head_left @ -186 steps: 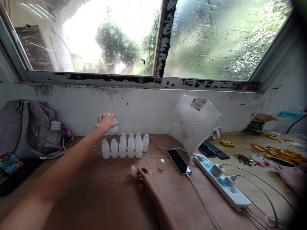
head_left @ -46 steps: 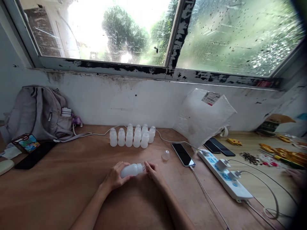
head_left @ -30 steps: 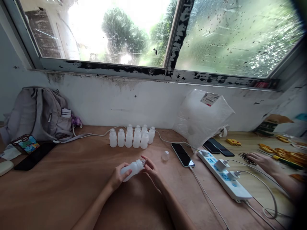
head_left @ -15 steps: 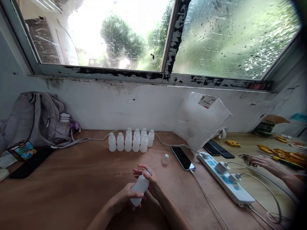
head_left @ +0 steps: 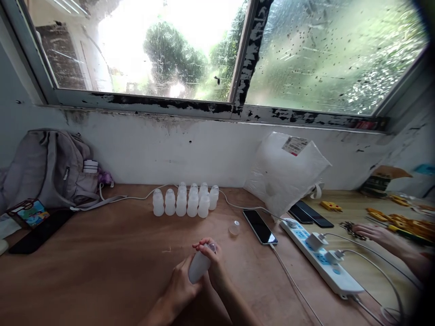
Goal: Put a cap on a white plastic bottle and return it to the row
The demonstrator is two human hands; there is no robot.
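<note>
Both hands have drawn closer to the near edge of the table (head_left: pixel 102 271) since a moment ago, and the bottle (head_left: pixel 199 267) now stands more upright between them. Along the far edge a grey backpack (head_left: pixel 47 170) sits at the left, a white plastic bag (head_left: pixel 285 174) leans toward the right, and a power strip (head_left: pixel 321 256) runs past a phone (head_left: pixel 260 226). At mid-table 9 capped bottles (head_left: pixel 185 201) stand in a cluster – these look done. The left hand (head_left: pixel 180 290) is wrapped around the bottle's body; the right hand (head_left: pixel 212 267) pinches its top with closed fingers, so this 1 seems partway capped. A loose cap (head_left: pixel 234 227) lies just beside the phone – still unused. Another person's hand (head_left: pixel 375 233) works at the right edge
</note>
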